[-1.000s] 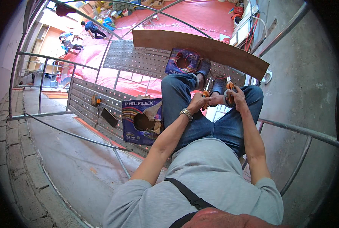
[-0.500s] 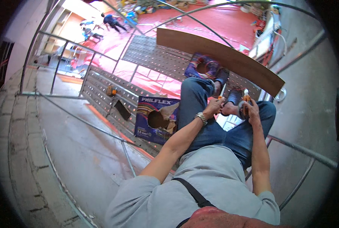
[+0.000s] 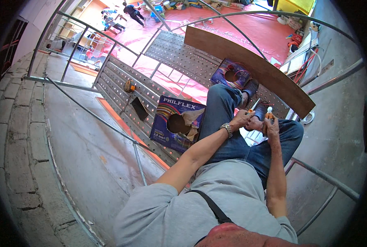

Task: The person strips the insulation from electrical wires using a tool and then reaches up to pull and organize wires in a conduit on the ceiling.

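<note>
Pinkish-red floor covering (image 3: pixel 269 37) spreads wide down below, and bright light floods the upper left! Grey wall (image 3: pixel 339 131) rising on the right, rough blockwork (image 3: pixel 23 164) curving down the left, metal scaffold tubes (image 3: pixel 325 177) cutting across!

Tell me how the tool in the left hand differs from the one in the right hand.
The left tool has a slim, pale shaft; the right tool ends in a blunter, rounded pale head. In the picture, the left tool slants up to the right, while the right tool points nearly straight up. Both show orange, and each is gripped in one bare hand.
</note>
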A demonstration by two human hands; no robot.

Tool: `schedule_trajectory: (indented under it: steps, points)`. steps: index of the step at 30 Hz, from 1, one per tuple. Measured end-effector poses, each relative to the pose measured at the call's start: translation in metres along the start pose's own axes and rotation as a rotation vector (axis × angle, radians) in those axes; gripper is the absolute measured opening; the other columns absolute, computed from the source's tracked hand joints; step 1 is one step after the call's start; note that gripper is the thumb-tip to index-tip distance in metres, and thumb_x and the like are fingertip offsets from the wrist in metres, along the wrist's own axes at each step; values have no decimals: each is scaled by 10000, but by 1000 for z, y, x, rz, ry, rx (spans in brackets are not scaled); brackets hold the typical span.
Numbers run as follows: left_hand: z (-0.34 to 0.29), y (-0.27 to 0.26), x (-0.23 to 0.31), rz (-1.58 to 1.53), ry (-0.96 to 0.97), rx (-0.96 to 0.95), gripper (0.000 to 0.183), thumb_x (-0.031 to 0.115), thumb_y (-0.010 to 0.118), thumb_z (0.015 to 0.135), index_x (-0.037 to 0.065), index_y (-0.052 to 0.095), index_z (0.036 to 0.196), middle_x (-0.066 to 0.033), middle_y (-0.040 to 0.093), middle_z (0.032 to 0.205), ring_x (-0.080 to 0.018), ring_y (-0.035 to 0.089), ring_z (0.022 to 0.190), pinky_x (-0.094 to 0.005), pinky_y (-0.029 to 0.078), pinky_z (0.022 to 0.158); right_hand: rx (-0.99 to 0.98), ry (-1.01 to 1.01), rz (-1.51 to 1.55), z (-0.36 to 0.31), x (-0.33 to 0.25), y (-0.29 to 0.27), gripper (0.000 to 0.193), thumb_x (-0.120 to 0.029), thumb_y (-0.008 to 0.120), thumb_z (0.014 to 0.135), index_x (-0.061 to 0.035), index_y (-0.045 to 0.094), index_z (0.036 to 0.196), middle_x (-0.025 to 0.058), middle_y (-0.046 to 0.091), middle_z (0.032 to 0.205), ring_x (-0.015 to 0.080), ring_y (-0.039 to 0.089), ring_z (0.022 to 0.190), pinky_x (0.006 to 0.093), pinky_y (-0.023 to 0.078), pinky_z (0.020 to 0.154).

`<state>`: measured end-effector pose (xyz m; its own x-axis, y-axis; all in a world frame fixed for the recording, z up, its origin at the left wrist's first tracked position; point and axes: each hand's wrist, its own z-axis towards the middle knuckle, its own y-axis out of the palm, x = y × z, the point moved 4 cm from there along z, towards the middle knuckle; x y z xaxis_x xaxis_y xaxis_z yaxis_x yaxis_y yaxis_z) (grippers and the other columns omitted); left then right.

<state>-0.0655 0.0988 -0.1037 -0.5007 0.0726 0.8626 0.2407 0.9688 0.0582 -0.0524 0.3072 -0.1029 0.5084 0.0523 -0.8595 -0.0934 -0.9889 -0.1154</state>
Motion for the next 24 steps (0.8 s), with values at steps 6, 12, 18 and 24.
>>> schedule_trajectory:
  steps: [6, 12, 18, 24]
  points:
    - [-2, 1, 3, 8, 52, -40, 545, 561, 567, 970, 39, 652, 840, -31, 615, 690, -116, 602, 571, -253, 469, 491, -30, -162, 208, -27, -9, 60, 707, -208, 660, 972, -113, 233, 1527, 87, 649, 985, 129, 616, 704, 257, 524, 576]
    - [-11, 12, 19, 65, 176, -166, 385, 386, 589, 1009, 16, 650, 922, 1, 622, 739, -73, 582, 636, -237, 478, 549, -206, 3, 341, -41, -17, 62, 432, -487, 487, 1034, -84, 641, 1071, 0, 618, 694, 81, 558, 528, 222, 440, 464]
    - [-16, 32, 26, 137, 271, -357, 295, 288, 634, 981, 0, 648, 1040, -79, 571, 971, -174, 590, 907, -301, 506, 746, -259, 188, 459, -17, 6, 45, 529, -617, 473, 990, -109, 622, 970, -8, 587, 652, 94, 509, 452, 228, 375, 398]
    - [-28, 29, 25, 424, 456, -293, 273, 202, 749, 846, 34, 634, 1029, -111, 533, 1052, -284, 412, 1147, -411, 389, 967, -234, 188, 204, -25, 0, 52, 446, -523, 691, 904, -107, 651, 1060, -21, 626, 796, 81, 570, 604, 226, 427, 486]
